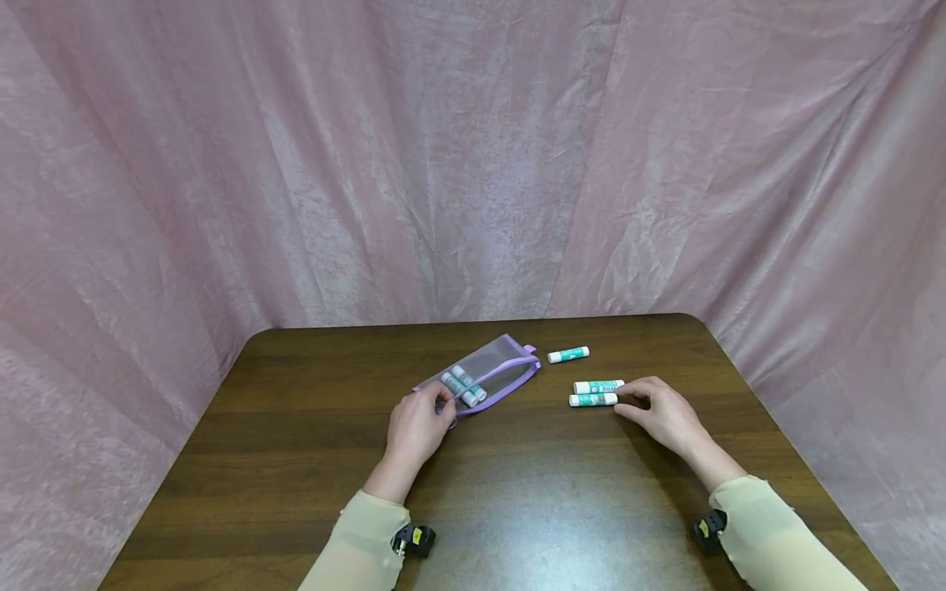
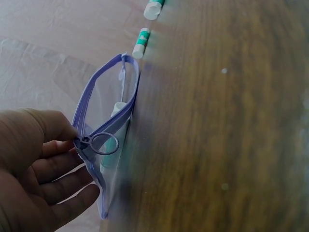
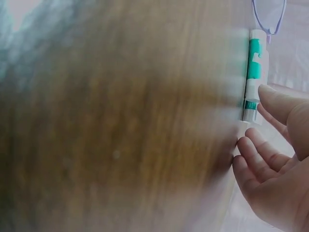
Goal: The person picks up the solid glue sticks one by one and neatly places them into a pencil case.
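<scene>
Dark wood-grained counter (image 1: 310, 443), rounded far corners, glare at the near middle; pink crushed fabric (image 1: 473, 164) hangs in folds behind and along both sides; left hand (image 1: 419, 423) pinches the near-left edge of a purple-trimmed mesh pouch (image 1: 480, 364), mid-counter, two glue sticks inside; right hand (image 1: 663, 413), thumb and fingers apart, at the right ends of two side-by-side sticks (image 1: 593, 400), contact unclear; another stick (image 1: 568, 355) lies farther off, just right of the pouch.

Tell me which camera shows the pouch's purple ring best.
The left wrist view: the purple ring shows large, its whole loop visible beside the left hand. The head view shows it as a tiny detail by that hand; the right wrist view catches part of the pouch but no ring.
</scene>
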`<state>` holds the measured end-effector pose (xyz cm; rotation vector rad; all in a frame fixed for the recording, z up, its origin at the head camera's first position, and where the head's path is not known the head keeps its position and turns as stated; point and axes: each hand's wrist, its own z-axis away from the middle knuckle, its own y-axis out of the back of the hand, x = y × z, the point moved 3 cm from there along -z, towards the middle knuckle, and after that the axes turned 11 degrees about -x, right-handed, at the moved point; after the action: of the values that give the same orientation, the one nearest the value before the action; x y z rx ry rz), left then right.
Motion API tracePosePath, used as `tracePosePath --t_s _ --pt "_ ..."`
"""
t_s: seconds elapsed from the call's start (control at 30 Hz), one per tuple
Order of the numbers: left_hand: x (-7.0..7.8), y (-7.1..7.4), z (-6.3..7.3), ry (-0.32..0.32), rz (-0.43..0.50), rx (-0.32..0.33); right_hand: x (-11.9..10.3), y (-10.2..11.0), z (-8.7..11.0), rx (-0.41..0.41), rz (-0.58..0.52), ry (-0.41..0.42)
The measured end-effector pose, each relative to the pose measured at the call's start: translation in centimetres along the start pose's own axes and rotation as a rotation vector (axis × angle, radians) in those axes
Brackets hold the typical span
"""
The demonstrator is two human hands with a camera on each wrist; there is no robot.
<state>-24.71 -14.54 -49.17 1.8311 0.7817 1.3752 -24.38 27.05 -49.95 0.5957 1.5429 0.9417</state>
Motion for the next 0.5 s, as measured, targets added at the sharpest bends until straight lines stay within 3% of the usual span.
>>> tracePosePath --t_s 0.5 --pt "0.09 0.04 0.06 0.000 0.001 0.002 -0.32 -0.31 -0.46 -0.002 -0.019 -0.009"
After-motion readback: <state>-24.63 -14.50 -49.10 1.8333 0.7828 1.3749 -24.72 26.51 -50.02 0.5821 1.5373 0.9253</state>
